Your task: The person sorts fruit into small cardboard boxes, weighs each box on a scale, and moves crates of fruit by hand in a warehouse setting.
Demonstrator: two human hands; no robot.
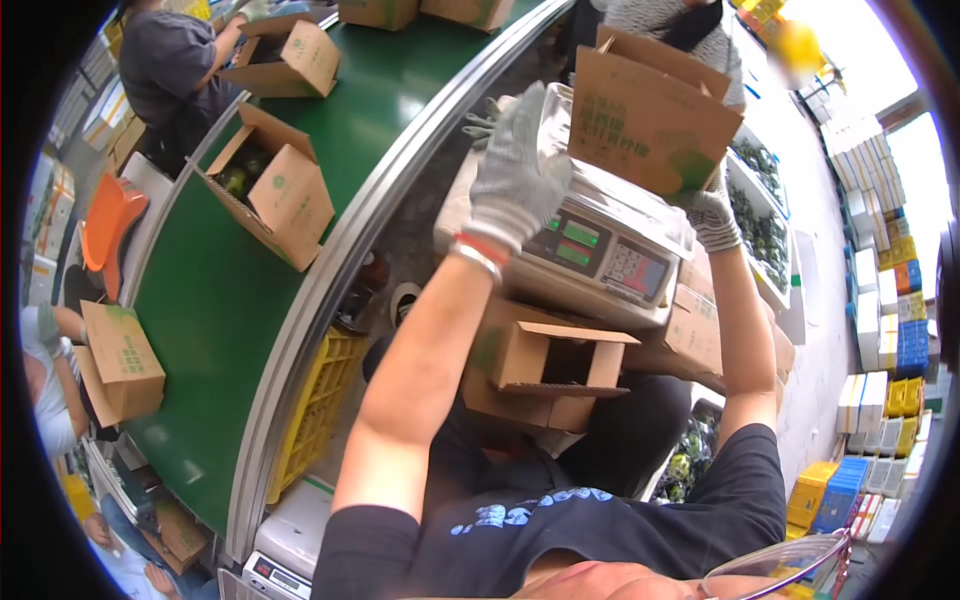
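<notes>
My left hand (515, 175), in a grey knitted glove, is raised over the left side of a digital scale (610, 250) with green displays, its fingers stretched out and nothing in them. Just to its right, a cardboard box (645, 125) with green print and raised flaps is tilted above the scale. At that box's lower right corner is my right hand (712, 215), also gloved, gripping it with the fingers partly hidden. Below the scale, an open carton (560, 365) stands near my lap.
A green conveyor (210, 350) with a metal rail curves along the left, carrying an open box of green produce (290, 200). Co-workers stand beyond it, and another person is behind the held box. A yellow crate (318, 405) is under the rail. Produce trays (757, 215) line the right.
</notes>
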